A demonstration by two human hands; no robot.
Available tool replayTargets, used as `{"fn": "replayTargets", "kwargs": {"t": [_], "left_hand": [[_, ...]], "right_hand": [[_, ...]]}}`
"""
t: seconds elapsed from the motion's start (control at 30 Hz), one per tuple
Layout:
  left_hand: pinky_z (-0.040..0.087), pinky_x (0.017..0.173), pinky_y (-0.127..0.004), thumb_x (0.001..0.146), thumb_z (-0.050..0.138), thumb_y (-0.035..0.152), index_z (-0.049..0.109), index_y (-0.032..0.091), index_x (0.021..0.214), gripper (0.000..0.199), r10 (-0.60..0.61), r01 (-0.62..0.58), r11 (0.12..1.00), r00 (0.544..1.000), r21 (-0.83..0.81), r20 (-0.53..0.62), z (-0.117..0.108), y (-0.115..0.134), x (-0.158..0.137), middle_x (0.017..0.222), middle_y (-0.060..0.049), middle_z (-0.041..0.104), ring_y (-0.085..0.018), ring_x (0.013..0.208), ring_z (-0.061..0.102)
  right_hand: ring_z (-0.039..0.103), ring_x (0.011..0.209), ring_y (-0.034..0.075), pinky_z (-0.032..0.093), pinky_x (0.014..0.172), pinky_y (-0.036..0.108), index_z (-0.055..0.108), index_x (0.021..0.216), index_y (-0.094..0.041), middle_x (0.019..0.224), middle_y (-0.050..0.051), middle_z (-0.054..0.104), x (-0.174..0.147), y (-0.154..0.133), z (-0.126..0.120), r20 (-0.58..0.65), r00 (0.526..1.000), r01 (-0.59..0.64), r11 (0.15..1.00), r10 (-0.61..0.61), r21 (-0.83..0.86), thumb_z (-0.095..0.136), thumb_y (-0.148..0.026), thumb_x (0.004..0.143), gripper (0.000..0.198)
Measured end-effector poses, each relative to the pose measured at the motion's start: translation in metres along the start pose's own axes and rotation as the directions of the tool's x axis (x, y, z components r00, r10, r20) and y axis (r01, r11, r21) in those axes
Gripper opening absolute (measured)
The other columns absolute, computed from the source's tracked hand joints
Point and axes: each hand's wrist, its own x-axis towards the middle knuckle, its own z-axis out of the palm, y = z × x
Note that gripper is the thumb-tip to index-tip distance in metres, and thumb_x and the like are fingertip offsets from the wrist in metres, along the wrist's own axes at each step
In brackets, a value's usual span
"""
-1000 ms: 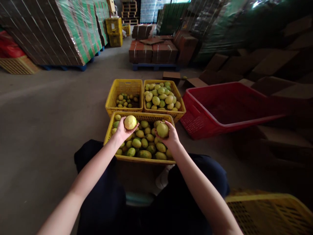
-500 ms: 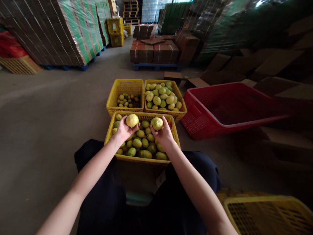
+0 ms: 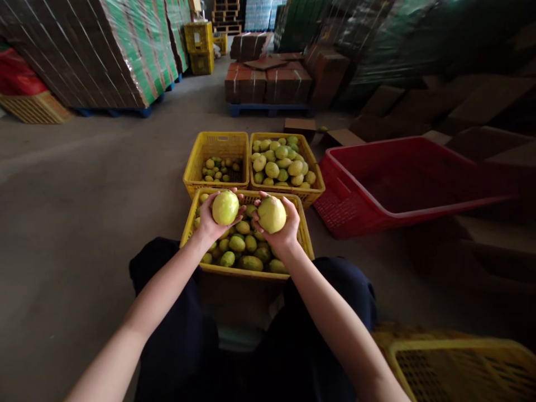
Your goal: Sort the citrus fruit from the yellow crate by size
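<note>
Two yellow-green lemons are held side by side over the near yellow crate (image 3: 247, 273). My left hand (image 3: 208, 221) cups one lemon (image 3: 225, 207) from below, its fingers curled round the far side. In my right hand (image 3: 290, 230) sits the other lemon (image 3: 272, 215), with the fingers around its left and far sides. Under both hands, many greener lemons (image 3: 237, 243) fill the near crate, partly hidden by the hands.
Behind stand two more yellow crates: the left one (image 3: 193, 162) has some small lemons at its bottom, the right one (image 3: 314, 192) is heaped with lemons. A large red bin (image 3: 335, 204) lies to the right, a yellow crate (image 3: 452, 343) at lower right. Cartons on a blue pallet (image 3: 268, 110) stand farther back.
Both lemons have been turned in my hands and now show other sides. My fingers have shifted around them, and the hands have come slightly closer together.
</note>
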Motion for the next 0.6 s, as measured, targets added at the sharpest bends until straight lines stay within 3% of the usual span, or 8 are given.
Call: {"fn": "replayTargets", "kwargs": {"t": [0.17, 0.3, 0.47, 0.53, 0.6], "left_hand": [[0.059, 0.070, -0.031, 0.090, 0.044, 0.034, 0.065, 0.020, 0.114, 0.035, 0.045, -0.048, 0.994, 0.998, -0.100, -0.034, 0.001, -0.006, 0.004, 0.091, -0.006, 0.074, -0.020, 0.081, 0.072], [0.058, 0.068, -0.029, 0.088, 0.045, 0.033, 0.066, 0.019, 0.110, 0.033, 0.056, -0.074, 0.982, 0.993, -0.176, -0.104, -0.002, -0.004, 0.007, 0.088, -0.005, 0.074, -0.020, 0.083, 0.071], [0.058, 0.064, -0.029, 0.088, 0.044, 0.033, 0.067, 0.018, 0.111, 0.036, 0.068, -0.134, 0.954, 0.968, -0.270, -0.241, -0.011, 0.010, 0.007, 0.085, -0.005, 0.073, -0.021, 0.079, 0.072], [0.058, 0.064, -0.030, 0.087, 0.044, 0.031, 0.067, 0.017, 0.112, 0.037, 0.077, -0.170, 0.942, 0.949, -0.289, -0.306, -0.016, 0.016, 0.005, 0.084, -0.006, 0.073, -0.021, 0.078, 0.072], [0.059, 0.065, -0.031, 0.086, 0.045, 0.031, 0.067, 0.016, 0.111, 0.036, 0.082, -0.197, 0.934, 0.931, -0.297, -0.357, -0.021, 0.021, 0.003, 0.083, -0.006, 0.072, -0.021, 0.077, 0.072]], "right_hand": [[0.062, 0.060, 0.017, 0.044, 0.041, 0.023, 0.067, 0.099, -0.018, 0.079, 0.005, 0.070, 0.003, 0.004, 0.000, -0.102, 0.995, -0.017, 0.998, 0.023, 0.057, 0.056, -0.041, 0.076, 0.034], [0.064, 0.058, 0.017, 0.052, 0.048, 0.027, 0.067, 0.096, -0.017, 0.075, 0.004, 0.071, 0.004, 0.013, -0.002, -0.242, 0.963, -0.099, 0.991, 0.119, 0.096, 0.054, -0.036, 0.078, 0.029], [0.064, 0.057, 0.017, 0.051, 0.047, 0.025, 0.067, 0.093, -0.016, 0.071, 0.005, 0.070, 0.013, 0.022, -0.012, -0.342, 0.926, -0.158, 0.987, 0.162, 0.039, 0.050, -0.035, 0.084, 0.027], [0.063, 0.057, 0.017, 0.053, 0.050, 0.026, 0.066, 0.092, -0.017, 0.070, 0.004, 0.068, 0.021, 0.027, -0.019, -0.443, 0.875, -0.230, 0.973, 0.199, -0.018, 0.046, -0.035, 0.088, 0.027], [0.062, 0.057, 0.016, 0.054, 0.054, 0.026, 0.062, 0.090, -0.019, 0.066, 0.002, 0.065, 0.026, 0.036, -0.027, -0.587, 0.768, -0.375, 0.923, 0.254, -0.091, 0.044, -0.036, 0.091, 0.025]]}}
